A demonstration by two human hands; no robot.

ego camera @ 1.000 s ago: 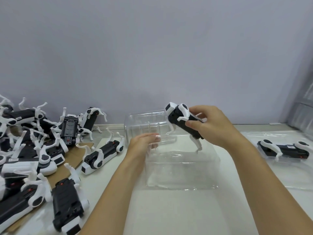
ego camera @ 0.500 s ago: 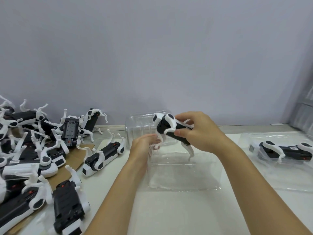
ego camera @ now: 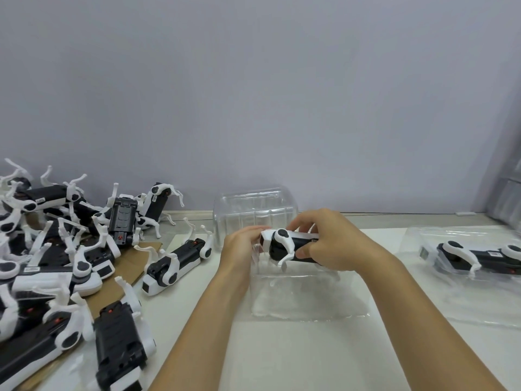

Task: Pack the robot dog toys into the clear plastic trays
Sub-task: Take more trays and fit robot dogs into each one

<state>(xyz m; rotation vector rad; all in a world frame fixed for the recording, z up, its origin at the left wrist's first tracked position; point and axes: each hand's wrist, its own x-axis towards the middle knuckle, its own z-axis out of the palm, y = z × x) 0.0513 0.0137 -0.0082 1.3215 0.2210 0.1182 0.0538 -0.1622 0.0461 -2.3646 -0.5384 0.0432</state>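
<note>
A black and white robot dog toy (ego camera: 284,246) lies nearly level above an open clear plastic tray (ego camera: 307,294) in the middle of the table. My right hand (ego camera: 329,244) grips the toy's body from above and behind. My left hand (ego camera: 242,249) touches the toy's front end with its fingertips; the fingers are partly hidden. The tray's hinged lid (ego camera: 253,210) stands up behind the hands. At the right lies another clear tray (ego camera: 462,300) with a packed robot dog (ego camera: 479,258) inside.
A heap of several loose robot dogs (ego camera: 56,249) covers a cardboard sheet (ego camera: 124,275) at the left. One dog (ego camera: 177,263) lies on its side close to my left forearm. A grey wall runs behind the table. Stacked clear packaging (ego camera: 507,201) stands at the far right.
My right hand has lowered the toy and turned it from tilted to nearly level, just above the tray. My left hand has moved up to the toy's front end.
</note>
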